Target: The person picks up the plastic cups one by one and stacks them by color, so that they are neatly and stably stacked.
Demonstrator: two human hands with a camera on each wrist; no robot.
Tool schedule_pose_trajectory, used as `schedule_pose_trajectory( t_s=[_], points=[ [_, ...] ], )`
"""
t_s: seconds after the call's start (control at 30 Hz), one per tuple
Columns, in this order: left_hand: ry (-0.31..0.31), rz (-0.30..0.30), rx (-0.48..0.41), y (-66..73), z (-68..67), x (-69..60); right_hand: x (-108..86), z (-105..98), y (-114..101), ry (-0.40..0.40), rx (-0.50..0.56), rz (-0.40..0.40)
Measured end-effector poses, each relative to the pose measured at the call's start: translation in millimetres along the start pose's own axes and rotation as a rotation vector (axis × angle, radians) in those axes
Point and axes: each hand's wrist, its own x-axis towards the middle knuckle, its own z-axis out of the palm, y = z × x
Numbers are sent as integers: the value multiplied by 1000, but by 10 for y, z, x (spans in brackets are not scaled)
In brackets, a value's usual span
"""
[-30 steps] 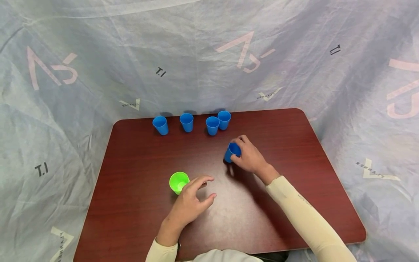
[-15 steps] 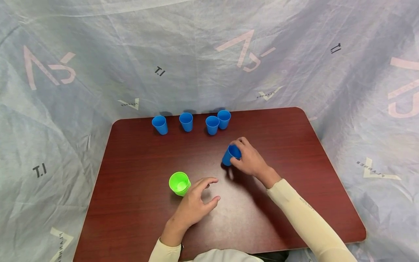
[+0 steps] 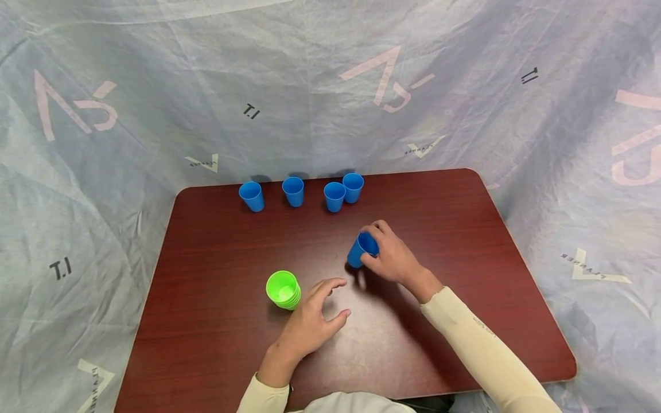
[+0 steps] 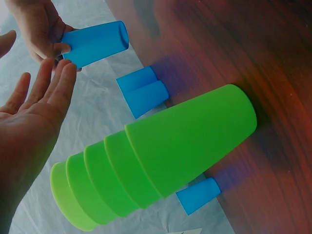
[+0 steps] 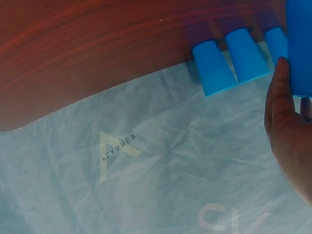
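My right hand (image 3: 395,257) grips a blue cup (image 3: 356,252) near its rim, thumb on one side and fingers on the other. The cup tilts slightly, mouth up, and seems to hang just above the table; the right wrist view shows part of the same blue cup (image 5: 301,48) at its edge. My left hand (image 3: 310,326) is held with thumb and fingers spread apart, holding nothing. Just left of it stands a stack of nested green cups (image 3: 283,289), mouth up. In the left wrist view the green stack (image 4: 185,141) is beside the hand, apart from its fingers.
Along the back edge of the brown table (image 3: 206,344) stand several upright blue cups: one at the left (image 3: 252,198), another cup (image 3: 293,193), and a close pair with a front cup (image 3: 334,198) and a rear cup (image 3: 353,188). Grey sheeting (image 3: 310,86) hangs around the table.
My right hand has brought the blue cup a little nearer and to the left. The left hand has shifted slightly right, uncovering more of the green stack.
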Motion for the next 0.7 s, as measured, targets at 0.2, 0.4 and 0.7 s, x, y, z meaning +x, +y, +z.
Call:
schedule_pose_trajectory(
  t_s=[0.2,0.4,0.7],
  points=[
    [4,1,16,-24,28,-3,-43,32,-38,-4,1,-26],
    [2,-11,22,-48,57,4,-84,71,-67,-7,0,-36],
    [-42,-120,-3,-66,142,16,-135,149,-115,-41,-15,-38]
  ],
)
